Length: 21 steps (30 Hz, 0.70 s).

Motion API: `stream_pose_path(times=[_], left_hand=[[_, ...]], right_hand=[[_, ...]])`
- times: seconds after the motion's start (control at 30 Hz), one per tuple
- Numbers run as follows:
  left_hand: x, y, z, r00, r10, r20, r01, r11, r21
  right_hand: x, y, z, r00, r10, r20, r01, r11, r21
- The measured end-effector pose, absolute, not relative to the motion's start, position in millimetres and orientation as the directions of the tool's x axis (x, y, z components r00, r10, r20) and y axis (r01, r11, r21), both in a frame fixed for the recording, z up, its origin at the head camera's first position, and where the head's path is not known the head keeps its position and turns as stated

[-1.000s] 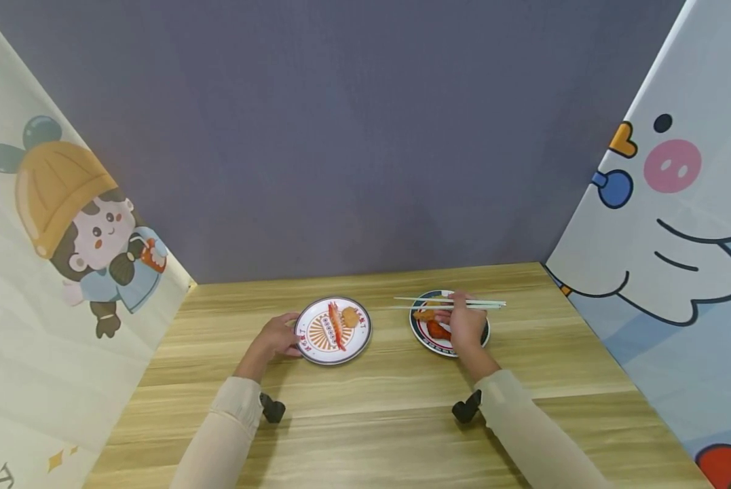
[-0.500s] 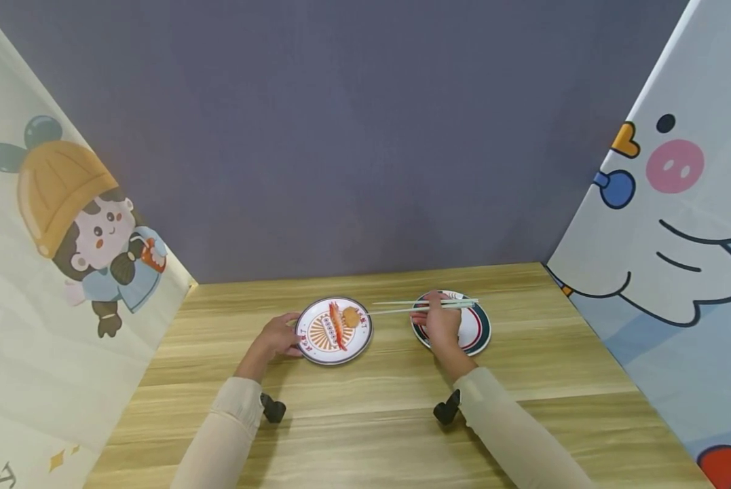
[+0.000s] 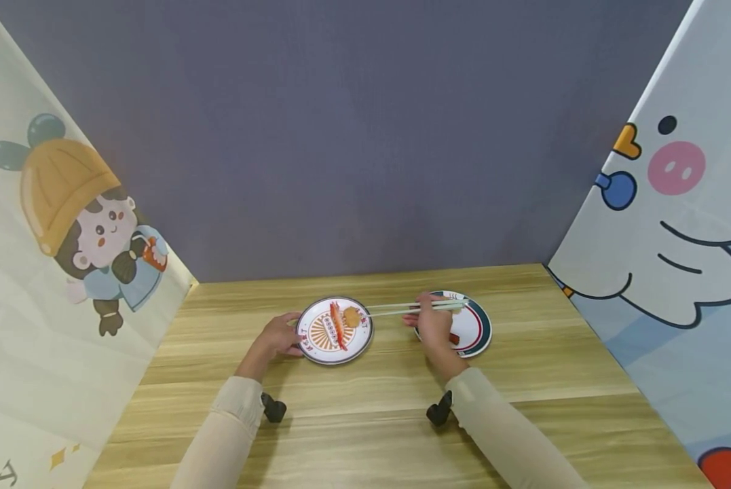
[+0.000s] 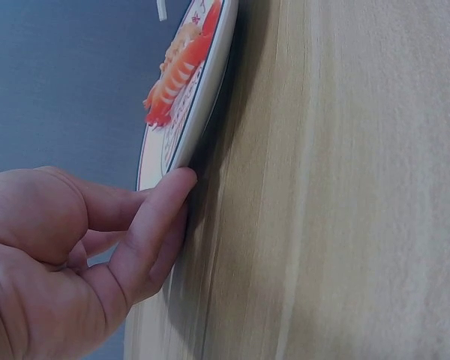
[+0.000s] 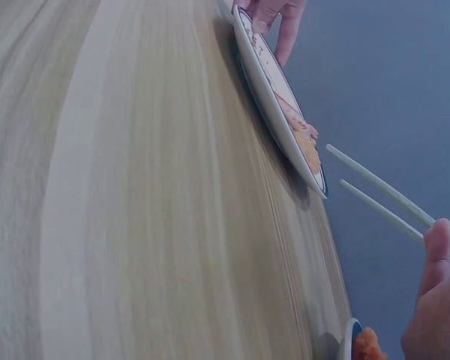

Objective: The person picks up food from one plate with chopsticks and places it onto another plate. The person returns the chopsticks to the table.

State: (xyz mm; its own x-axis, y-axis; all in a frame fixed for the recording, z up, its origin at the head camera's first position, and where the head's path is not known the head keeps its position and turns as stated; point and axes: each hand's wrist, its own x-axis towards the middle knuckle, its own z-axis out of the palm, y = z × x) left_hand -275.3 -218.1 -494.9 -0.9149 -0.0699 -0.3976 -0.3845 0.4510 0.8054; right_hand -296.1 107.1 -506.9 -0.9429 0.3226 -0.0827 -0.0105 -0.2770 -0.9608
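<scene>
A white plate (image 3: 321, 350) carries a red and white shrimp piece (image 3: 339, 327) and a round golden piece (image 3: 351, 317). The left hand (image 3: 279, 335) grips its left rim; in the left wrist view, thumb and fingers (image 4: 154, 217) pinch the edge. Pale green chopsticks (image 3: 396, 308) are held in the right hand (image 3: 434, 326), their tips at the plate's right side near the golden piece. In the right wrist view the chopsticks (image 5: 382, 187) stand slightly apart with nothing between them. Beneath the right hand lies a dark-rimmed plate (image 3: 484, 329) with a partly hidden reddish-brown piece (image 3: 454, 338).
The wooden table (image 3: 353, 421) meets a grey-blue partition (image 3: 365, 136) at its back. Cartoon-printed panels stand at the left (image 3: 11, 272) and right (image 3: 719, 285). A black device is worn at each wrist, left (image 3: 273, 408) and right (image 3: 440, 409).
The right hand and chopsticks have moved left from over the dark-rimmed plate, bringing the tips to the white plate. The left hand has stayed at its rim.
</scene>
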Motion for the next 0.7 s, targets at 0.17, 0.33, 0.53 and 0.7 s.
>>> stream_pose_path(times=[0.17, 0.33, 0.53, 0.7], left_hand=[[-274.9, -216.9, -494.0, -0.916, -0.069, -0.396, -0.382, 0.457, 0.803], [-276.1, -217.8, -495.6, -0.919, -0.06, -0.391, -0.372, 0.465, 0.804], [-276.2, -218.0, -494.7, -0.917, -0.052, -0.395, -0.373, 0.462, 0.805], [-276.8, -218.2, -495.0, -0.914, -0.057, -0.402, -0.383, 0.455, 0.804]], right_hand=[[-294.3, 98.5, -507.4, -0.947, 0.313, -0.077, -0.011, -0.267, -0.964], [-293.4, 87.8, -509.2, -0.95, 0.305, -0.071, -0.007, -0.248, -0.969], [-293.9, 77.5, -511.1, -0.948, 0.311, -0.073, -0.019, -0.283, -0.959], [-295.2, 73.1, -512.5, -0.948, 0.312, -0.069, -0.021, -0.276, -0.961]])
